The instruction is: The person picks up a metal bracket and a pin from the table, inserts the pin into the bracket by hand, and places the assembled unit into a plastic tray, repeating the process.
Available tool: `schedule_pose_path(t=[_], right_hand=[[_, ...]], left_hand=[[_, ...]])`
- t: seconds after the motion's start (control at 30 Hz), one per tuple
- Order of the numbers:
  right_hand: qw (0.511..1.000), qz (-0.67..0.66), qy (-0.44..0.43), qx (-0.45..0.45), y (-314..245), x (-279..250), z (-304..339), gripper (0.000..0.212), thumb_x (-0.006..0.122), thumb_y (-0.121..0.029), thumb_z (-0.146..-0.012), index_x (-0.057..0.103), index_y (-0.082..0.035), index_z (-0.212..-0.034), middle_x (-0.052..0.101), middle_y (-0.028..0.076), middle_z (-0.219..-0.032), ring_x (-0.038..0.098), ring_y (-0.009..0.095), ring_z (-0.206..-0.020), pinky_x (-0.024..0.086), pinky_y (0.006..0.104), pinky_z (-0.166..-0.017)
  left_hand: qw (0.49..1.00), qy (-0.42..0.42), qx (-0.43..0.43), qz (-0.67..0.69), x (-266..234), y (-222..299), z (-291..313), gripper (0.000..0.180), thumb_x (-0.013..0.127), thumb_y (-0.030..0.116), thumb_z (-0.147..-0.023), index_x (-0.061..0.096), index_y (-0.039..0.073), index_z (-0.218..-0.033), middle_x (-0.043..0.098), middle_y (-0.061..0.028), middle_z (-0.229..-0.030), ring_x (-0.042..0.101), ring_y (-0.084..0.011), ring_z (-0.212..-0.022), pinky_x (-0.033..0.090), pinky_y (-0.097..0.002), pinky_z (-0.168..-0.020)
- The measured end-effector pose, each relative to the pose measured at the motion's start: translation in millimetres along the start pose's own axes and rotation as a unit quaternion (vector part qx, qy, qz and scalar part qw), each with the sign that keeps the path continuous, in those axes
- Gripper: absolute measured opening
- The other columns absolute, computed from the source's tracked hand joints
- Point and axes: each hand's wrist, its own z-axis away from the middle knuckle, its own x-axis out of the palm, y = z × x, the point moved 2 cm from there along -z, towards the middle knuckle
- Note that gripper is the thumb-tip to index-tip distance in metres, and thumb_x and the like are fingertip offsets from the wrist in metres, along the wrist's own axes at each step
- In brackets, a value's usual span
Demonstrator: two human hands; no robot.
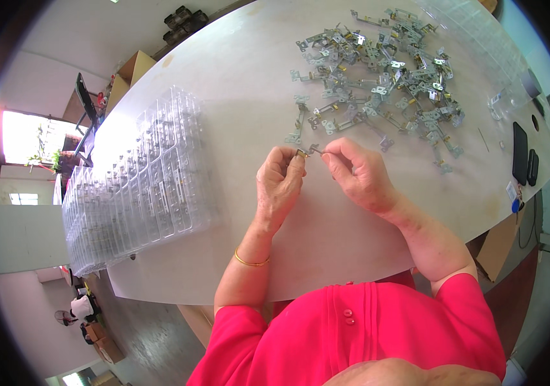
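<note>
- Head view: small metal bracket (308,152) pinched between both hands, long axis running left to right, fingertip to fingertip.
- Left hand (278,186) curled, thumb and forefinger closed on the bracket's left end; right hand (360,174) likewise nipping the right end, equally near.
- Beyond the right hand, up and to the right: heap of metal brackets (384,77) on the white table (243,83).
- Left of the left hand: stacked clear plastic trays (140,186).
- Bracket's ends hidden under the fingertips; exact form too small to make out.
</note>
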Motion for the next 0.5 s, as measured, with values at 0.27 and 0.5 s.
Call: schedule_pose_path(t=[0.27, 0.5], right_hand=[[0.999, -0.014, -0.017, 0.029, -4.5, 0.5, -0.3, 0.011, 0.064, -0.005, -0.096, 0.058, -0.003, -0.104, 0.059, 0.006, -0.066, 0.053, 0.013, -0.056, 0.043, 0.0299, -0.054], [0.996, -0.057, -0.032, 0.061, 0.9, 3.0, -0.5, 0.015, 0.063, -0.007, -0.097, 0.058, -0.003, -0.111, 0.060, 0.006, -0.066, 0.055, 0.013, -0.057, 0.045, 0.0291, -0.056]], left_hand=[[0.987, 0.057, 0.123, -0.091, -0.3, -4.6, 0.6, 0.008, 0.064, 0.007, -0.096, 0.060, 0.001, -0.095, 0.062, -0.0012, -0.076, 0.052, -0.0050, -0.065, 0.048, -0.0257, -0.060], [0.951, 0.061, 0.237, -0.186, 7.4, -5.8, 3.1, 0.009, 0.066, 0.003, -0.092, 0.058, 0.001, -0.095, 0.061, -0.0099, -0.077, 0.057, -0.0157, -0.061, 0.049, -0.0301, -0.058]])
